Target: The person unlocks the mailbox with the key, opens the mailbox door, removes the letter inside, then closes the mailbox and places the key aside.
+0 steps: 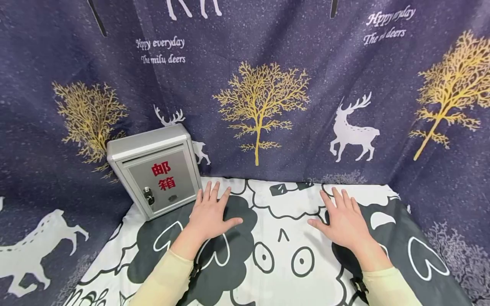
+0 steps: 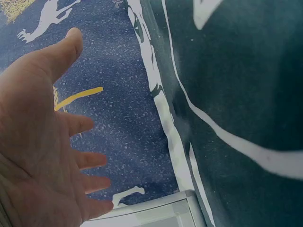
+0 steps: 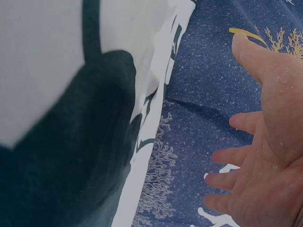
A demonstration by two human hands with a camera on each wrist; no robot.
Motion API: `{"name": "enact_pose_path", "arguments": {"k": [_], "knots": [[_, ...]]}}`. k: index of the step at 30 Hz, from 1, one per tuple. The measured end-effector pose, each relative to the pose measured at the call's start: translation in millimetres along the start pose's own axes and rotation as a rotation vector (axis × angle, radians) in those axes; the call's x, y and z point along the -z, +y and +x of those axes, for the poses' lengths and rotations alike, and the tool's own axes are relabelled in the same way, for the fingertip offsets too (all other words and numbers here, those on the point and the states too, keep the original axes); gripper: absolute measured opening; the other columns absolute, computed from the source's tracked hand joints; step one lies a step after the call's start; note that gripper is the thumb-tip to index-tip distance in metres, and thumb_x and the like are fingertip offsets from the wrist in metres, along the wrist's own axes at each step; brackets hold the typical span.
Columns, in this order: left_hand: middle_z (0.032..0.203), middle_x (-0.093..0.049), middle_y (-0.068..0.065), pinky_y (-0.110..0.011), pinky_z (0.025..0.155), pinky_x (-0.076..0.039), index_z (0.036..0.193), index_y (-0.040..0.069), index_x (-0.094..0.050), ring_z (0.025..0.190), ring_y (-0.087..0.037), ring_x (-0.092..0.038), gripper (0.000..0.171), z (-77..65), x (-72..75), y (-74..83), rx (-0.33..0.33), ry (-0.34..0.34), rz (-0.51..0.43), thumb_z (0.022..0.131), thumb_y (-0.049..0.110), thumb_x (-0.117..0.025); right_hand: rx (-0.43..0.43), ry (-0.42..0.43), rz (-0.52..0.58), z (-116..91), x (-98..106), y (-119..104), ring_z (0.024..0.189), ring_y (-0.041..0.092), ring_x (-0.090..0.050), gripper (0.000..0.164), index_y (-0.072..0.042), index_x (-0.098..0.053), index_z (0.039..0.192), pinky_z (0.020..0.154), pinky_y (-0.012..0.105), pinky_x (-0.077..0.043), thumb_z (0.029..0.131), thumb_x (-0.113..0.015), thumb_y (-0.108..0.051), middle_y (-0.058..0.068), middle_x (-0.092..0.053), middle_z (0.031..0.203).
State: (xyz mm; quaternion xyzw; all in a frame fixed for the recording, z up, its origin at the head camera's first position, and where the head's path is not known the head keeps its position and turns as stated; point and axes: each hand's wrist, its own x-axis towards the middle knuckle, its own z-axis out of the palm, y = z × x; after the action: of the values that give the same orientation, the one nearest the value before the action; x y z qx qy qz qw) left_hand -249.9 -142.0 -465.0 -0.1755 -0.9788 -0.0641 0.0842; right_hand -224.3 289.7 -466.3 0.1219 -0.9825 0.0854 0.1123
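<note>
A silver metal mailbox [image 1: 155, 170] with red characters on its door stands at the left back of the table, turned slightly to the right. A small lock with a key [image 1: 148, 195] sits at the left of its door, which looks closed. My left hand [image 1: 209, 216] is palm down with fingers spread, just right of the mailbox's lower corner, holding nothing. In the left wrist view the mailbox's edge [image 2: 189, 201] shows below that hand's fingers. My right hand [image 1: 344, 221] is also palm down with spread fingers, over the right side of the table, and holds nothing.
A cloth [image 1: 281, 238] with black and white cartoon sheep covers the table. Behind it and at both sides hangs a dark blue curtain [image 1: 229, 157] printed with golden trees and white deer. Dark straps [image 1: 360, 284] show at both wrists.
</note>
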Motion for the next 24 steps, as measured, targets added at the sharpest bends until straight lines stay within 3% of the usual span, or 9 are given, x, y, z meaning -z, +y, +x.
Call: {"name": "enact_pose_path", "arguments": {"k": [13,24], "knots": [[0.181,-0.021,-0.028,-0.071,0.133,-0.015,0.177,0.017,-0.034,0.169,-0.051,-0.008,0.108,-5.2,2.5,-5.4,0.027,-0.01,-0.049,0.097,0.082,-0.065,0.024,-0.016,0.03,9.5,-2.0,-19.3,0.16,0.063,-0.022,0.103,-0.004,-0.04,0.171,0.126,0.079,-0.021,0.101,-0.068,-0.074,0.037,-0.03,0.174],[0.178,-0.028,-0.031,-0.067,0.132,-0.027,0.176,0.01,-0.035,0.165,-0.053,-0.023,0.108,-21.0,17.0,-21.7,0.049,0.075,-0.077,0.1,0.082,-0.06,0.111,-0.014,0.127,35.9,-4.2,-57.3,0.16,0.057,-0.03,0.098,-0.005,-0.036,0.174,0.129,0.073,-0.026,0.105,-0.069,-0.066,0.034,-0.034,0.173]]}}
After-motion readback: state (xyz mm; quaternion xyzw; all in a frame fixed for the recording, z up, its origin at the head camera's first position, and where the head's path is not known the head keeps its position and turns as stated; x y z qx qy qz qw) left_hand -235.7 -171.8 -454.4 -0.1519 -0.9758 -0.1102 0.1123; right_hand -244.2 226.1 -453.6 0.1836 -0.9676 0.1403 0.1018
